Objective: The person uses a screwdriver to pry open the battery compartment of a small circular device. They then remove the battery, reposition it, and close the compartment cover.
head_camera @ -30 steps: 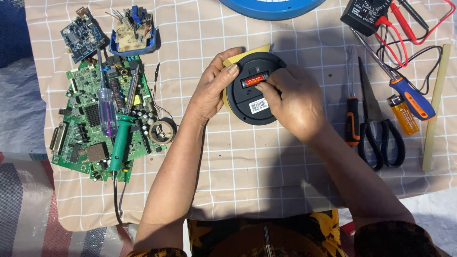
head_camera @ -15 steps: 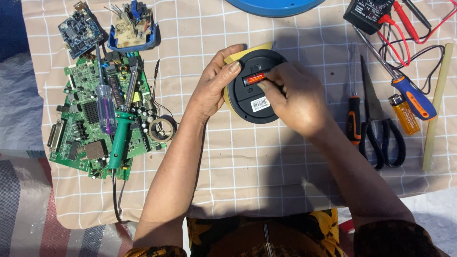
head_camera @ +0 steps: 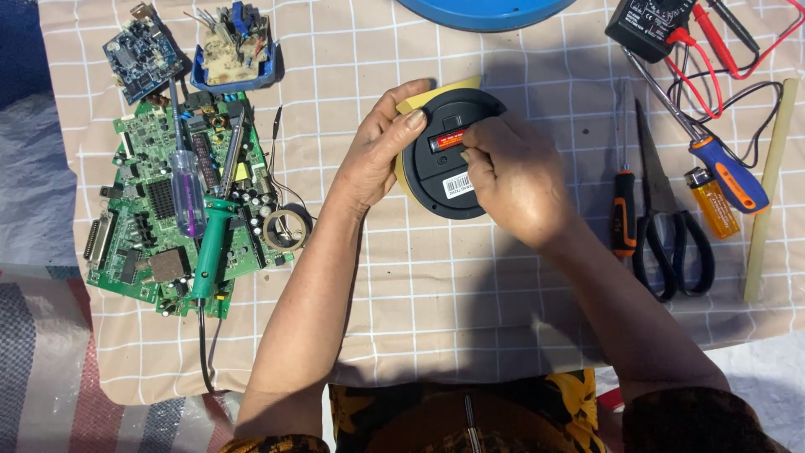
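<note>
The right hand point(head_camera: 516, 180) has its fingertips pressed on the red battery point(head_camera: 450, 138) seated in the open slot of the round black plastic device point(head_camera: 449, 164), pinching at it rather than closing round it. The left hand point(head_camera: 377, 151) grips the device's left rim, thumb on top and fingers curled under its yellow edge, holding it flat on the checked beige tablecloth point(head_camera: 470, 285).

Against the frame half a second earlier, both hands sit in the same grip; the right fingertips have shifted slightly along the battery, and the device has not moved on the cloth.

Right of the grip, well apart, lie an orange-handled screwdriver point(head_camera: 623, 214), black-handled scissors point(head_camera: 667, 226), an amber lighter point(head_camera: 713, 201), a blue-and-orange-handled screwdriver point(head_camera: 728, 174) and a pale wooden stick point(head_camera: 767, 189). Beyond those, at the far corner, a black multimeter point(head_camera: 650, 23) with red leads.

Left of the grip, a small coil of solder wire point(head_camera: 285, 228) rests near the left forearm. Further left, a green circuit board point(head_camera: 151, 218) carries a green-handled soldering iron point(head_camera: 208, 247) and a clear purple-handled screwdriver point(head_camera: 186, 189). Above it sit a small blue circuit board point(head_camera: 142, 57) and a blue tray of components point(head_camera: 235, 52).
</note>
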